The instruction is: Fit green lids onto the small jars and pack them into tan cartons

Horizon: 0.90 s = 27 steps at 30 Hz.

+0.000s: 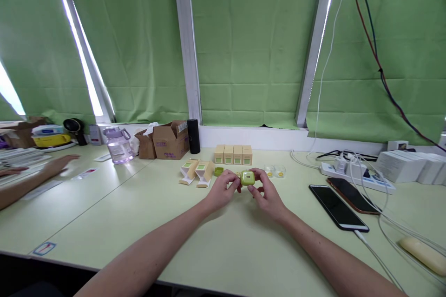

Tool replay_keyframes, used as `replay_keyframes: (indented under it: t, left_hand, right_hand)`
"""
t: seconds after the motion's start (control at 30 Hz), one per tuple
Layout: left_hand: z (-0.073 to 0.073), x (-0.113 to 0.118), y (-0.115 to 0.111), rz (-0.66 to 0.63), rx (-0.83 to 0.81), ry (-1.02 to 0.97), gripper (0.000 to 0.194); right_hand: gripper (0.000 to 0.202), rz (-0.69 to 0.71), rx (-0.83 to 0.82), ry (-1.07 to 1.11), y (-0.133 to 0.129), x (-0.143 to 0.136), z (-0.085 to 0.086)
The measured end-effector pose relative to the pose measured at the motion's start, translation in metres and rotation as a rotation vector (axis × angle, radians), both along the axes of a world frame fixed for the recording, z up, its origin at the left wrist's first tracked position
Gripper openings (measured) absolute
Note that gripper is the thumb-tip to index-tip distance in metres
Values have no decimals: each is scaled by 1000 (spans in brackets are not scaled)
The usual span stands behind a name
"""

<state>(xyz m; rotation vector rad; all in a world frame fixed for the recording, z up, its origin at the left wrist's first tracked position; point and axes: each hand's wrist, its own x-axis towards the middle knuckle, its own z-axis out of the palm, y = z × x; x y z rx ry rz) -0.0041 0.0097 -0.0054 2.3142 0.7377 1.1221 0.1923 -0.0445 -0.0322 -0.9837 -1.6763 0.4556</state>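
A glossy green earbud case [247,177], with a small dark slot on its facing side, is raised a little over the table. My right hand [267,194] grips it from the right between thumb and fingers. At its left edge, my left hand [223,190] has its fingers pinched together by a small yellowish piece, too small to name. Behind my left hand lies another green case-like piece [218,171]. Two opened cardboard inserts [205,172] lie to the left. Clear round pieces with yellow centres [275,171] rest behind my right hand.
Several small tan boxes [238,155] stand in a row at the back. Two phones [337,206], loose cables and a power strip [358,178] occupy the right. A purple bottle [119,145], a cardboard box [170,141] and another person's hand [61,165] are on the left.
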Motion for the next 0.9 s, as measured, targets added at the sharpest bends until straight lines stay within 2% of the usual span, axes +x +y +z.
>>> replay_keyframes:
  t: [0.23,0.4,0.63,0.77,0.9]
  left_hand:
    - [-2,-1,1,-17,-12,-3,38]
    - [-4,-1,4,-5,-29,-6,28]
    - [-5,0,4,84,128,-13,10]
    - [-1,0,1,90,232,40,32]
    - [0,0,-2,30,401,92,47]
  right_hand:
    - [36,84,-47,82,2,0,-3]
    - [39,167,-99,201,6,0,-6]
    - [46,214,-167,274,6,0,-1]
    - [45,249,-186,316,4,-2,2]
    - [45,259,-212,324,6,-4,-2]
